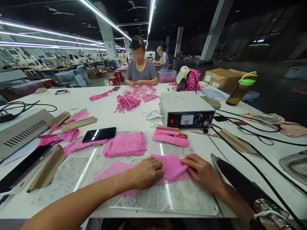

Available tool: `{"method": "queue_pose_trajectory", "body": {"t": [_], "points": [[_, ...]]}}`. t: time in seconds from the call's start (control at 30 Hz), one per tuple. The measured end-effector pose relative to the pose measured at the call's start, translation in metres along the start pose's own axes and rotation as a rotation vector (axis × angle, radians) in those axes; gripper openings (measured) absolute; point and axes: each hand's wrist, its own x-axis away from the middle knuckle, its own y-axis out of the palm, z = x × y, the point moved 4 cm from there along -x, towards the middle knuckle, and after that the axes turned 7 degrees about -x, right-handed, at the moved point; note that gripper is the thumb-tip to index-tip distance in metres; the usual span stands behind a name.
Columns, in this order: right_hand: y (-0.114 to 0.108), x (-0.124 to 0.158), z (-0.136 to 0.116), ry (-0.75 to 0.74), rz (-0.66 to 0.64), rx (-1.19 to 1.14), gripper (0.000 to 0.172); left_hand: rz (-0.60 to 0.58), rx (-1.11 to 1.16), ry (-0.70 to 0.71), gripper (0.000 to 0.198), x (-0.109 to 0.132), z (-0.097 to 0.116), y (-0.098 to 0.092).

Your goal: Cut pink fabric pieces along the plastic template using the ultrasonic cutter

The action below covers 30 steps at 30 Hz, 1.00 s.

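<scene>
A small piece of pink fabric (173,166) is held between my two hands, over a clear sheet (192,201) on the white table. Its right edge is pinched between the thumb and fingers of my right hand (202,171). My left hand (148,172) has its fingers curled closed at the left side of the same piece. Another pink fabric piece (115,171) lies flat under my left forearm, partly hidden. Just beyond sits a neat stack of pink fabric (126,143). Orange-handled snips (178,136) rest on a folded pink bundle (171,140) behind my right hand.
A black pen-shaped tool (240,179) with a cable lies right of my right arm. Behind it stands a control box (187,110) with a dial. A phone (99,134) lies left of the stack. Across the table (79,95), a co-worker (142,72) sits behind pink straps (128,101).
</scene>
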Motion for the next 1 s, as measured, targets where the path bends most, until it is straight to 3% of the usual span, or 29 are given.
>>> {"method": "queue_pose_trajectory", "body": {"t": [0.1,0.23,0.4,0.5,0.77,1.0], "points": [[-0.003,-0.001,0.002,0.068,0.003,-0.016,0.030,0.010,0.008,0.000,0.009,-0.002,0.001,-0.006],[-0.005,-0.004,0.004,0.177,0.007,-0.037,0.017,-0.008,0.078,-0.040,0.018,-0.020,0.010,-0.009],[-0.007,0.004,-0.001,0.336,0.019,-0.034,0.013,-0.078,0.266,-0.140,0.024,-0.054,0.027,0.003],[-0.010,0.013,-0.006,0.404,0.020,-0.050,0.015,-0.077,0.325,-0.192,0.016,-0.067,0.032,0.011],[-0.021,0.024,-0.018,0.480,-0.014,-0.209,0.018,-0.040,0.626,-0.396,0.016,-0.072,0.017,0.014],[-0.018,0.023,-0.015,0.529,-0.015,-0.303,0.022,0.014,0.807,-0.483,0.022,-0.073,0.013,0.014]]}}
